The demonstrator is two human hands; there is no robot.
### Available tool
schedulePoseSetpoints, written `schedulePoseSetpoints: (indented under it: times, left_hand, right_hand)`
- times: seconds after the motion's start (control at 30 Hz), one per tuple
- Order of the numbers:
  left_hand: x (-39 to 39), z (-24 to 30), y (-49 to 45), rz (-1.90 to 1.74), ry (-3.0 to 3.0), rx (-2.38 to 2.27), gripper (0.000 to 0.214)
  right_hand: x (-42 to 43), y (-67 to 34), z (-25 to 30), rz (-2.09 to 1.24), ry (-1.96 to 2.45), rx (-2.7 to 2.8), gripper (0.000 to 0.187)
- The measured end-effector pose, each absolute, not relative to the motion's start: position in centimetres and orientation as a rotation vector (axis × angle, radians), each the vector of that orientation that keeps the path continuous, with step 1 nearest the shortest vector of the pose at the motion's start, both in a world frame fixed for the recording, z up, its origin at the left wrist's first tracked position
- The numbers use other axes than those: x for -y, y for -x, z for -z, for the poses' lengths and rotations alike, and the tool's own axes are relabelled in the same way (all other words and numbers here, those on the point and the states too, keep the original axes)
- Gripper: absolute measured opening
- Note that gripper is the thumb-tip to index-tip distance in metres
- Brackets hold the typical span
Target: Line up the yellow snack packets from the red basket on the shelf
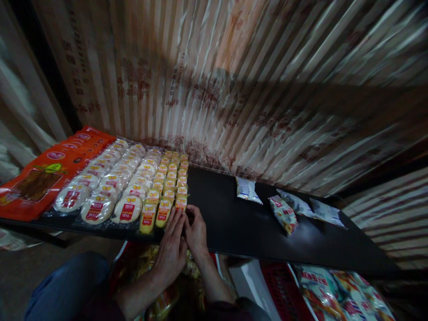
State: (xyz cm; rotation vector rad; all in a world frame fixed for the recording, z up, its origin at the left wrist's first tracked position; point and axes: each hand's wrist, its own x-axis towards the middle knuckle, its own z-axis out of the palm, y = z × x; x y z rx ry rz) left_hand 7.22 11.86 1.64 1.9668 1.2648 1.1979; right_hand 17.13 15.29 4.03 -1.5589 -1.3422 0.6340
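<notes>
Both hands rest together at the front edge of a black shelf [234, 218]. My left hand [172, 247] lies with fingers stretched forward, fingertips touching the nearest small yellow snack packet [181, 203] in a row of yellow packets [167, 183]. My right hand [196, 232] sits beside it, fingers curled at the same packet row; what they pinch is hidden. Left of the yellow rows lie rows of round white cakes in clear wrappers [110, 183], then flat orange packets [50, 174].
Three loose snack bags lie on the shelf's right part: a white-blue one [247, 189], a patterned one [283, 214], a pale one [326, 211]. A striped wall [254, 89] backs the shelf. Below are a red crate [279, 285] and more bags [337, 292].
</notes>
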Motion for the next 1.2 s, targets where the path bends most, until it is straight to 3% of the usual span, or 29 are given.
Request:
schedulePoseSetpoints:
  times: [0.57,0.83,1.0,1.2]
  left_hand:
    - [-8.7,-1.2,-6.3,-1.151,-2.19,-1.085,0.073]
    - [-4.4,3.0,-5.3,-1.013,-2.24,-0.999,0.063]
    - [-3.1,4.1,-4.7,-0.783,-2.109,-1.051,0.071]
    - [-4.6,3.2,-4.9,-0.642,-1.607,-1.402,0.053]
  right_hand:
    - [-11.0,-17.2,-3.0,-0.491,1.523,1.313,0.026]
    - [-4.6,-15.9,-1.0,-0.402,1.419,1.402,0.035]
    - [-2.4,-15.7,1.2,-0.434,1.619,1.376,0.041]
    - [-2.8,-17.5,3.1,-0.305,1.909,1.243,0.039]
